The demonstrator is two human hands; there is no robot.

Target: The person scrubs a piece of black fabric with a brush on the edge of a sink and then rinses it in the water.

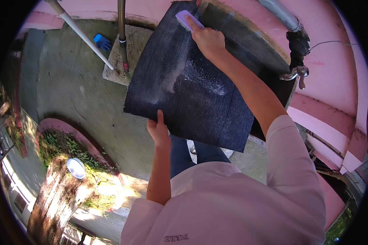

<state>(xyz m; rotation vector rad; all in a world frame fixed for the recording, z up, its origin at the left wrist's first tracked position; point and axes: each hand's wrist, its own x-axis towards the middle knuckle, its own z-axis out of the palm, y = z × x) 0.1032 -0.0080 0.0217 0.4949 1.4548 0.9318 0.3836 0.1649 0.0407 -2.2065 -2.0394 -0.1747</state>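
A dark blue-black textile mat point(202, 113) lies spread before me, its far part over the edge of a dark basin or trough point(251, 58). Pale powder or foam is scattered over its middle, with a lighter streak beside it. My right hand point(210, 39) holds a lilac scrubbing brush point(188, 20), bristles down, on the far part of the mat, with the index finger stretched along its back. My left hand point(159, 130) grips the mat's near edge, thumb on top and the other fingers partly hidden beneath.
A metal tap point(297, 73) juts from the pink wall at right. At upper left stand a white pole point(82, 36) and a brown pole point(122, 33) by a concrete slab point(110, 67), near a blue glove point(102, 42). A tree trunk point(55, 196) rises at lower left.
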